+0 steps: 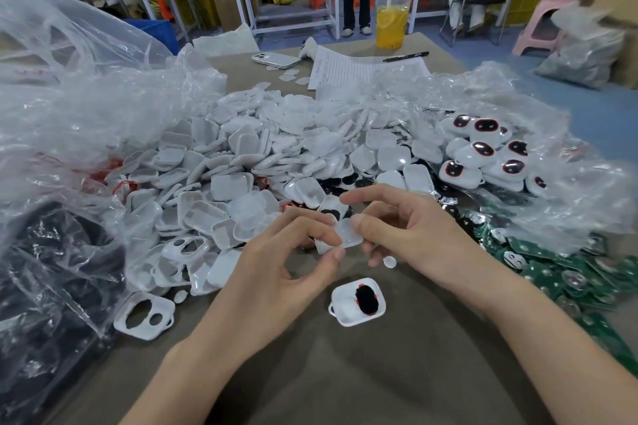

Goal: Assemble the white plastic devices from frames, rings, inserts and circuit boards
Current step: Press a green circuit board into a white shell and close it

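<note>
Both bare forearms rise from the lower edge of the frame and meet near its centre. The left hand (276, 266) curls its index finger and thumb into a ring, the tips pinching a small white piece (350, 236). The right hand (417, 228), back turned up, pinches the same piece from the right under its thumb, with the index finger stretched leftward above and the other fingers curled beneath.
</note>
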A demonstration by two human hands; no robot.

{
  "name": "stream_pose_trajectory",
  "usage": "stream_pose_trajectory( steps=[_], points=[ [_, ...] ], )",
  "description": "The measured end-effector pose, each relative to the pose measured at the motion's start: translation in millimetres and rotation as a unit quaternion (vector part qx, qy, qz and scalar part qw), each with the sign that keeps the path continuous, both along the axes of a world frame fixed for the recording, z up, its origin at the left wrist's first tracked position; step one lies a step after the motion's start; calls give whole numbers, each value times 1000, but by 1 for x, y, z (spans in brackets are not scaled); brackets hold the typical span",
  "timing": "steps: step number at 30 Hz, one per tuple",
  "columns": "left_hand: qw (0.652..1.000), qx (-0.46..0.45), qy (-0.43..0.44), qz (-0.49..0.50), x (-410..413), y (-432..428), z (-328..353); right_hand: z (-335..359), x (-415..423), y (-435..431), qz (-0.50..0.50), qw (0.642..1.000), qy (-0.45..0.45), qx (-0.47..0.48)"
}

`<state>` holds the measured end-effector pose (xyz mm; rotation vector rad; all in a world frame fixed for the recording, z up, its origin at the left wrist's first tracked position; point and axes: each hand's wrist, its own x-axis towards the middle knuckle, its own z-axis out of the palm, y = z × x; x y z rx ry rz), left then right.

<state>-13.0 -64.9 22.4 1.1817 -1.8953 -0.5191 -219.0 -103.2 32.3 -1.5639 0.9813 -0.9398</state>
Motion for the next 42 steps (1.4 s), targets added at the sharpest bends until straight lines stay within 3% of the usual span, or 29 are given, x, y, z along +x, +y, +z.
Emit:
stream_pose_trajectory(
  steps=[6,11,21,36,42],
  points=[
    [1000,0,-7,-13,5,18,-10,-4,-7,15,-107,979,92,-145],
    [998,10,-35,-53,7,36,-20,-15,-11,48,-126,965,132,-191],
    [981,-86,-158,-75,-1,40,-12,-27,-20,73,-26,949,265,-170],
    [982,-91,-152,-68,-4,38,-9,-27,-18,71,-12,925,303,-228],
    [979,-143,-132,-57,-7,38,-7,-27,-19,71,-16,926,303,-224]
  ],
)
